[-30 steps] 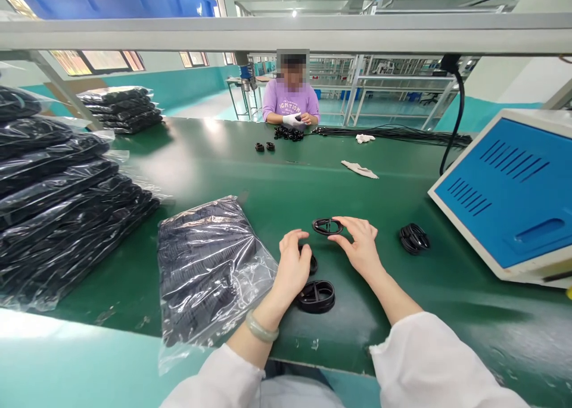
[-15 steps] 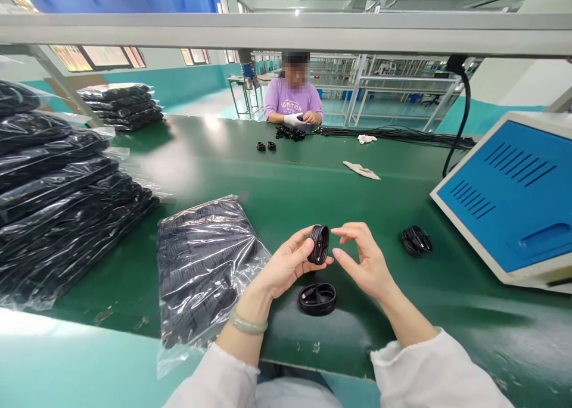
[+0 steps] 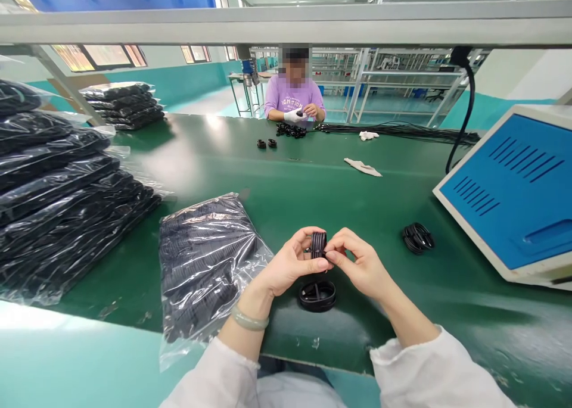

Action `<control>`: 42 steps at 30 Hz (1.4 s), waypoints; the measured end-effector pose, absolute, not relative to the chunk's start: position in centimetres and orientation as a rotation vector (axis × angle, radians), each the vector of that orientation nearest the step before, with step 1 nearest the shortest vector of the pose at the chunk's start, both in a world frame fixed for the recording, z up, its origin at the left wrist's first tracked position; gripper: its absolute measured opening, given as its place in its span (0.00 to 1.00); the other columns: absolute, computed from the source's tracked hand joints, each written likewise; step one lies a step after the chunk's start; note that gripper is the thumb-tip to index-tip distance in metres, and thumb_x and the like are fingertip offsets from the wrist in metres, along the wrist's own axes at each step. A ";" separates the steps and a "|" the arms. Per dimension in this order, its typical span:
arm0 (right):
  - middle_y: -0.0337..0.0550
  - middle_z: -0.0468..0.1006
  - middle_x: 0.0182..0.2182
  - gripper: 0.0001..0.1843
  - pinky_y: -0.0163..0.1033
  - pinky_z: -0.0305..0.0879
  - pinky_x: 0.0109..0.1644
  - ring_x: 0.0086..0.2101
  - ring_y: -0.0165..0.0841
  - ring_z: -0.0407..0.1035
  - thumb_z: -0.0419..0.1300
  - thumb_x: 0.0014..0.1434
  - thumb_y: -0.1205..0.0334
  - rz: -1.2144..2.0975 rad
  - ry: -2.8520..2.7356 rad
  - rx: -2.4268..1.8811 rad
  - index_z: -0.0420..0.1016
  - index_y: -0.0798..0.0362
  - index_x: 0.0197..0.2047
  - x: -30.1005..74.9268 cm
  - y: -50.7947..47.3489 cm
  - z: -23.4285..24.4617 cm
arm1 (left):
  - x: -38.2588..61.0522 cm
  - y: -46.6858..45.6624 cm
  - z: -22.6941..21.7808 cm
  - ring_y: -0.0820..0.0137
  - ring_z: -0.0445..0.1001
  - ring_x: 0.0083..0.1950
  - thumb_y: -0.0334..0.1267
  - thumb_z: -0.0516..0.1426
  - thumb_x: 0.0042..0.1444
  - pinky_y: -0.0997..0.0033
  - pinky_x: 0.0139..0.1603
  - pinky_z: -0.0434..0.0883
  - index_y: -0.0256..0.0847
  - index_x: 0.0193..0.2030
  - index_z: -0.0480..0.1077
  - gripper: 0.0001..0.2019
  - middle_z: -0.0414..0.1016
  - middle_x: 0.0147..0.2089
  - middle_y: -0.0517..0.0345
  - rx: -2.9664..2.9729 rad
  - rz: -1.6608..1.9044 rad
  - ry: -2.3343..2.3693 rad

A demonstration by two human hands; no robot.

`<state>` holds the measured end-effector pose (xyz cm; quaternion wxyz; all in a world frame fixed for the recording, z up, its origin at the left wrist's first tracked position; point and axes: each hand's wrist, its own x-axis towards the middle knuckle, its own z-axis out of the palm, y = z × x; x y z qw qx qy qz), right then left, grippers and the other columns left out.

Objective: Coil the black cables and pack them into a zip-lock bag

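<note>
My left hand (image 3: 288,266) and my right hand (image 3: 357,264) meet just above the green table (image 3: 223,164). Both pinch a small stack of black oval rings (image 3: 318,243), held upright on edge between the fingertips. Directly below it, a second stack of black oval rings (image 3: 317,295) lies flat on the table. Another loose bunch of black rings (image 3: 417,238) rests to the right, apart from my hands.
A clear bag of black parts (image 3: 203,265) lies left of my hands, with larger piles of bagged parts (image 3: 62,187) further left. A blue and white machine (image 3: 513,193) stands at the right. Across the table a person in a purple shirt (image 3: 292,95) handles black rings.
My left hand lifted a ring stack off the table and turned it upright. My right hand left the flat ring it touched and closed onto the held stack.
</note>
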<state>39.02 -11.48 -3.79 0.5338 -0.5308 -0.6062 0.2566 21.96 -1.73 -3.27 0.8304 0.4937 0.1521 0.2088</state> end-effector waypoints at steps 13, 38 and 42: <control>0.41 0.79 0.32 0.07 0.41 0.64 0.37 0.29 0.31 0.69 0.62 0.63 0.67 -0.271 -1.670 -1.281 0.79 0.48 0.43 38.5 -11.1 -4.8 | 22.3 -1.9 -3.4 0.72 0.76 0.39 0.36 0.72 0.47 0.68 0.43 0.76 0.43 0.53 0.68 0.28 0.72 0.45 0.60 1.051 0.477 0.409; 0.32 0.55 0.25 0.16 0.36 0.44 0.31 0.26 0.28 0.47 0.62 0.57 0.49 1.356 -1.118 -1.119 0.63 0.50 0.31 39.7 -11.0 -3.8 | 21.5 -1.7 -2.6 0.70 0.80 0.36 0.38 0.72 0.47 0.73 0.37 0.74 0.46 0.55 0.72 0.27 0.75 0.48 0.54 0.920 0.304 0.197; 0.31 0.56 0.23 0.14 0.36 0.43 0.30 0.25 0.28 0.47 0.61 0.56 0.51 1.383 -1.119 -1.063 0.62 0.50 0.32 39.4 -11.0 -4.0 | 21.5 -1.8 -2.8 0.69 0.80 0.35 0.41 0.72 0.46 0.74 0.36 0.74 0.46 0.56 0.71 0.30 0.77 0.43 0.55 0.910 0.267 0.164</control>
